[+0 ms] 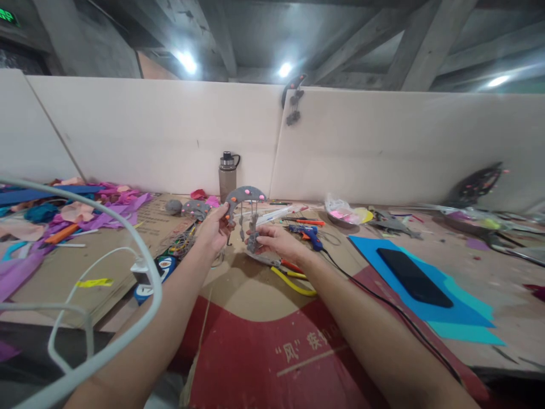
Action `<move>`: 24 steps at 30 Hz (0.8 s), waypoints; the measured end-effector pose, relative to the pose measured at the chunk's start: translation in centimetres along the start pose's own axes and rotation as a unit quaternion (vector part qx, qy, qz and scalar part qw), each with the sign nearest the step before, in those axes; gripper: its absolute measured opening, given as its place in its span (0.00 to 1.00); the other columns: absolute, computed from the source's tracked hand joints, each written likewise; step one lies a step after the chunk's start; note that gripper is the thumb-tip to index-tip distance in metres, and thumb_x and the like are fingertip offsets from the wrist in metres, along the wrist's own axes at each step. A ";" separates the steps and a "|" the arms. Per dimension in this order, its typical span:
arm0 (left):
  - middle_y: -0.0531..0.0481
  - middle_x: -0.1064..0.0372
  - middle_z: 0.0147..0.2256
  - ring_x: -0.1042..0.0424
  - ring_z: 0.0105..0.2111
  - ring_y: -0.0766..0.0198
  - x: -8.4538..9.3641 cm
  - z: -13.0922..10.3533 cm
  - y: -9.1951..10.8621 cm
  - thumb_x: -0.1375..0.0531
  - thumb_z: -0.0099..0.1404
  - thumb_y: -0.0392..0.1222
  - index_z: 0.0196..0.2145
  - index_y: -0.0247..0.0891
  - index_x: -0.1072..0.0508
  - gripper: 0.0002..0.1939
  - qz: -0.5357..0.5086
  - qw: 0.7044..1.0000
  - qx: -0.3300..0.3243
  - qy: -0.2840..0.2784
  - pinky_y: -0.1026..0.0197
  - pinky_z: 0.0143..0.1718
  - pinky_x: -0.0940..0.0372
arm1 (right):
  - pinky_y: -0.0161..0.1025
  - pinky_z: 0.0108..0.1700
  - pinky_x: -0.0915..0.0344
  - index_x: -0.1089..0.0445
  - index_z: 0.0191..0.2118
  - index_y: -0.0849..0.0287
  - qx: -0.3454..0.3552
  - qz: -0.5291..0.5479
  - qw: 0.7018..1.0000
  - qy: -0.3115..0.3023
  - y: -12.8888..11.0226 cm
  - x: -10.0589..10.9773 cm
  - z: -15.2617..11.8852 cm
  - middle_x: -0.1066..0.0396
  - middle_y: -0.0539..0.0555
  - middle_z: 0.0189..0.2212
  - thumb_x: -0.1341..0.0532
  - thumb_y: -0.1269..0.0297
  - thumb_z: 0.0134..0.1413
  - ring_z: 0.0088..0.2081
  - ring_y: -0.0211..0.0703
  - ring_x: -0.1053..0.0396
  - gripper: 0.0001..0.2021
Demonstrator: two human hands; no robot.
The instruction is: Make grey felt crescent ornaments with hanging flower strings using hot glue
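Observation:
A grey crescent-shaped ornament [246,193], dotted with small pink and orange balls, is held up over the cardboard. My left hand [215,229] is closed on its left end. Strings run down from the crescent to small grey dangling pieces [252,243]. The fingers of my right hand [277,241] pinch the lowest of these pieces. Just below lie yellow-handled pliers [293,283] and a red-handled tool [291,265]. A blue glue gun [310,234] rests to the right of my right hand, its black cord trailing toward the front edge.
Coloured felt scraps [91,210] heap on the left, near a white cable [158,284] looping across the foreground and a power strip [164,267]. A bottle [227,177] stands by the partition. A phone [413,275] lies on blue sheets [370,255] at right. Another crescent ornament [293,96] hangs above.

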State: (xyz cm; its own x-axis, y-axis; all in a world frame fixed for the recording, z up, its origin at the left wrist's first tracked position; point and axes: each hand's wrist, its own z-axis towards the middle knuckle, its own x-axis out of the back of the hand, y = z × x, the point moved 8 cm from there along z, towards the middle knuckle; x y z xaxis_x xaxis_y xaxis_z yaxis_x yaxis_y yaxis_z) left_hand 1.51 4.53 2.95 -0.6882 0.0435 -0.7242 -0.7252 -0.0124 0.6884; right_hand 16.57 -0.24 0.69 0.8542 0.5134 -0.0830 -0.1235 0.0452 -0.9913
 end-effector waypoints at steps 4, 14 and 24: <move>0.55 0.30 0.21 0.34 0.18 0.74 0.1 0.1 -0.1 0.34 0.53 0.35 0.28 0.35 0.28 0.06 0.004 1.000 0.002 0.000 0.69 0.22 0.37 | 0.35 0.34 0.34 0.26 0.40 0.57 0.014 -0.033 0.999 0.033 -0.2 0.5 0.0 0.26 0.50 0.33 0.34 0.63 0.42 0.31 0.36 0.31 0.15; 0.55 0.31 0.20 0.36 0.17 0.74 -0.4 -0.5 -0.1 0.34 0.53 0.34 0.28 0.33 0.27 0.05 0.034 0.999 -0.008 -0.003 0.70 0.17 0.41 | 0.36 0.34 0.35 0.27 0.36 0.57 0.002 -0.062 0.991 0.118 0.2 2.3 0.3 0.25 0.50 0.32 0.38 0.66 0.42 0.30 0.38 0.31 0.10; 0.55 0.29 0.24 0.35 0.19 0.75 -0.8 -1.3 -1.7 0.31 0.49 0.36 0.29 0.34 0.26 0.09 0.069 0.997 0.002 -0.019 0.72 0.17 0.40 | 0.38 0.42 0.34 0.27 0.31 0.57 -0.004 -0.137 0.980 0.144 0.0 3.3 0.3 0.24 0.49 0.34 0.48 0.77 0.33 0.37 0.40 0.29 0.18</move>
State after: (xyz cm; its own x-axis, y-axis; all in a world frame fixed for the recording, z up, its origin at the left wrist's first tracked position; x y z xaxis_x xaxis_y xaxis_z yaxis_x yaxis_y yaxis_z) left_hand 3.27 3.17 2.33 -0.7807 0.0793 -0.6198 -0.6228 -0.0178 0.7822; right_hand 19.23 1.66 0.44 0.9618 0.2204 0.1623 0.1333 0.1404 -0.9811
